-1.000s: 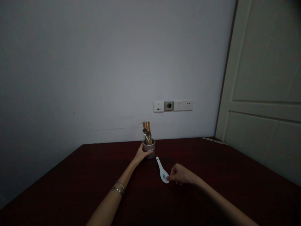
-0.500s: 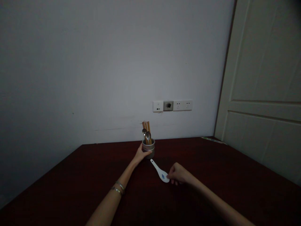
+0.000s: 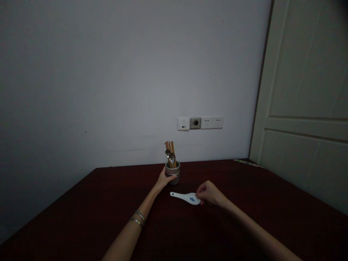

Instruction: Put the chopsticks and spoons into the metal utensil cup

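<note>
A small grey cup [image 3: 174, 175] stands on the dark red table [image 3: 81, 217] near the wall, with wooden chopsticks [image 3: 170, 148] and metal spoons [image 3: 171, 157] sticking up out of it. My left hand [image 3: 164, 179] is wrapped round the cup's left side; two bracelets sit on that wrist. A white ceramic spoon with a blue pattern [image 3: 185, 197] lies just in front of the cup, its handle pointing left. My right hand [image 3: 209, 193] pinches the spoon's bowl end, fingers curled.
A row of wall sockets [image 3: 200, 122] sits above the table on the pale wall. A cream panelled door [image 3: 307, 101] stands to the right, close to the table's right edge.
My right hand has swung the white spoon round: its handle pointed away toward the cup, and now points left. The hand has moved slightly farther from me. My left hand stays on the cup.
</note>
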A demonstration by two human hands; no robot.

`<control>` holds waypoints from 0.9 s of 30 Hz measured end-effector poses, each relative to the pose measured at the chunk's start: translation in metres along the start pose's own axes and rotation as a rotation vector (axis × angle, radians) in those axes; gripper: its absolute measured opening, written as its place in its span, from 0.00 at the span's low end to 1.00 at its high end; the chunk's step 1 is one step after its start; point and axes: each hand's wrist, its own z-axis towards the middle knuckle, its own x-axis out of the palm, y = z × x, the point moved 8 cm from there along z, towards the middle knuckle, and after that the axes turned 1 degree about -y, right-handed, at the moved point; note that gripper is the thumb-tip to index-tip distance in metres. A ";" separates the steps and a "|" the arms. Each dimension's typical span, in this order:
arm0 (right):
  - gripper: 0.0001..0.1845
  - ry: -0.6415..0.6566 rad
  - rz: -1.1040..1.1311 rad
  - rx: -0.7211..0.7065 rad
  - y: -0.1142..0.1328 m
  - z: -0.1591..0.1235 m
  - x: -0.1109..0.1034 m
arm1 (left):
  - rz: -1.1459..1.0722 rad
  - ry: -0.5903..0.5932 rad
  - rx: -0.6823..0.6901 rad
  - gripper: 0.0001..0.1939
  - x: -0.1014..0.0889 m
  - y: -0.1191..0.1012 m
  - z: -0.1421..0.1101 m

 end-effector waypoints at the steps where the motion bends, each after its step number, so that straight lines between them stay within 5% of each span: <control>1: 0.07 -0.014 -0.008 -0.028 0.005 0.001 -0.005 | -0.006 0.001 -0.003 0.35 0.000 0.001 0.000; 9: 0.11 -0.179 -0.249 -0.245 0.054 0.013 -0.052 | -0.009 0.008 -0.016 0.36 -0.002 0.009 0.005; 14: 0.12 -0.099 -0.283 -0.375 0.093 0.028 -0.066 | 0.004 0.013 -0.018 0.35 0.001 0.005 0.002; 27: 0.14 -0.156 -0.213 -0.614 0.193 0.057 -0.115 | -0.033 0.016 -0.006 0.36 0.000 0.008 0.005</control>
